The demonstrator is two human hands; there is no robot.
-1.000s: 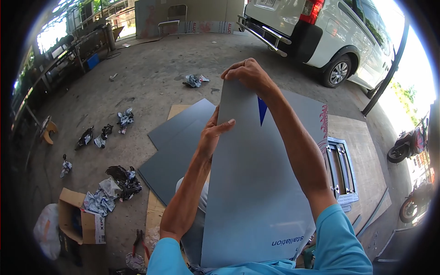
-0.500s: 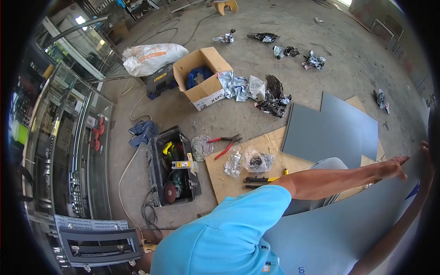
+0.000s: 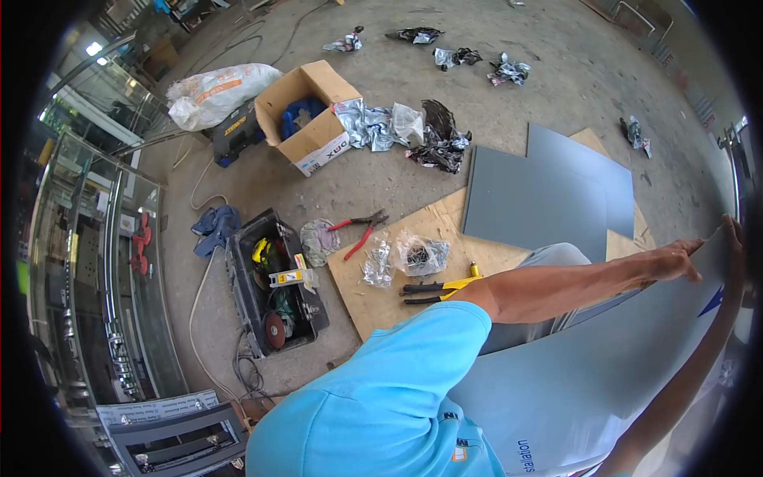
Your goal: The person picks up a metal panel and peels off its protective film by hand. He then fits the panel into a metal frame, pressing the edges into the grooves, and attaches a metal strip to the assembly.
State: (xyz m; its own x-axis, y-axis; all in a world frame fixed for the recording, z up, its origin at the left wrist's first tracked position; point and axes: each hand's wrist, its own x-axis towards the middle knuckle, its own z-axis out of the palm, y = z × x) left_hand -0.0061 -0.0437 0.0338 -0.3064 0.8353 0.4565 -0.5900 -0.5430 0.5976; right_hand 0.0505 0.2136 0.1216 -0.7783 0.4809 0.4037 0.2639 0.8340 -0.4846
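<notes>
Rough concrete floor (image 3: 358, 187); smooth grey sheet (image 3: 572, 370), left fingers (image 3: 690, 247) gripping edge, right fingers (image 3: 730, 227) gripping far end.

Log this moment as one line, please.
left hand: holding raised grey sheet | right hand: gripping its far end | black toolbox: open, on floor | red-handled pliers: handles apart

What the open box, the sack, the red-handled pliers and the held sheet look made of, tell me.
Box: matt brown cardboard, with folding flaps.
Sack: probably woven plastic, white and creased.
Pliers: dark head, likely metal; red grips, perhaps plastic.
Sheet: smooth grey, satin sheen, blue print; metal or plastic, can't tell.
</notes>
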